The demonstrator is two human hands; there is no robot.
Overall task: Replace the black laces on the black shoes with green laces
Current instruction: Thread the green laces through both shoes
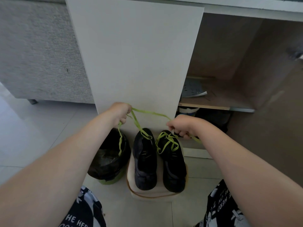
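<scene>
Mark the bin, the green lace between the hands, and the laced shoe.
bin [106, 163]: head view, its black liner.
green lace [152, 113]: head view, the taut upper span.
laced shoe [174, 177]: head view, its near end.

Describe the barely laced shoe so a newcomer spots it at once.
At the foot of the white upright panel, a cream stool carries two black shoes side by side. Take the left shoe, beside the black-bagged bin: only one strand of green lace leaves its far end, up to the left hand, while the right shoe shows criss-crossed green lacing.
</scene>
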